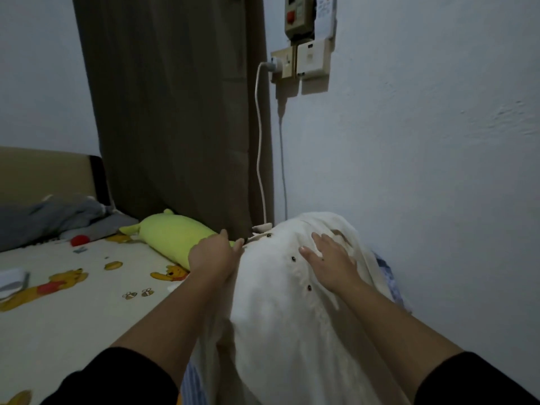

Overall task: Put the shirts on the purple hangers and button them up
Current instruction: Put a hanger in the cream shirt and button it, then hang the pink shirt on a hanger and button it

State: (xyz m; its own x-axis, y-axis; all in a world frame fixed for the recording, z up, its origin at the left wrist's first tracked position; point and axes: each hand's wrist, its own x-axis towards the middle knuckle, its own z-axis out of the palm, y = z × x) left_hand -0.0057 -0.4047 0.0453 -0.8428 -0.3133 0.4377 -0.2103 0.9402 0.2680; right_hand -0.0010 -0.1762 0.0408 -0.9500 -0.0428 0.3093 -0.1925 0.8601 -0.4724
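Directly ahead of both hands the white shirt runs lengthwise away, collar farthest, right hand flat on it, left hand open at its edge.

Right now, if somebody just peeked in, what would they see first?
First the big white shirt with dark buttons, spread in the middle near the wall, with the left hand at its edge and the right hand lying flat on it. Next, the bright green plush pillow on the cartoon-bear bedsheet to the left.
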